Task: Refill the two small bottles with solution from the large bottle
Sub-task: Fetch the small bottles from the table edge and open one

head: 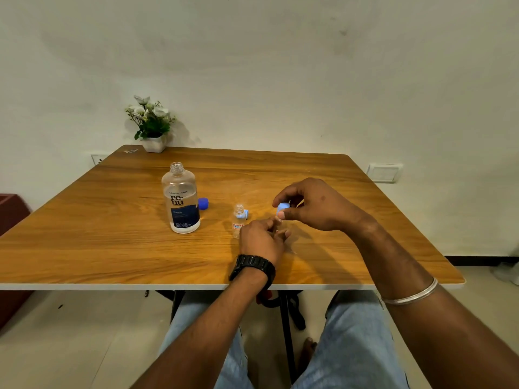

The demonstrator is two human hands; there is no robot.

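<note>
The large clear solution bottle [181,197] stands uncapped left of centre on the wooden table [112,248], about half full. Its dark blue cap [203,203] lies just to its right. One small clear bottle [238,220] stands open, with a light blue cap [246,213] lying behind it. My left hand [262,240] is right beside that bottle, and its curled fingers grip a second small bottle that is almost wholly hidden. My right hand [309,204] hovers just above it and pinches another light blue cap [283,209] between thumb and fingers.
A white pot of artificial flowers [151,127] stands at the table's far left corner against the wall. Wall sockets [384,172] flank the table. My knees are under the near edge, and a dark red piece of furniture [11,214] stands to the left.
</note>
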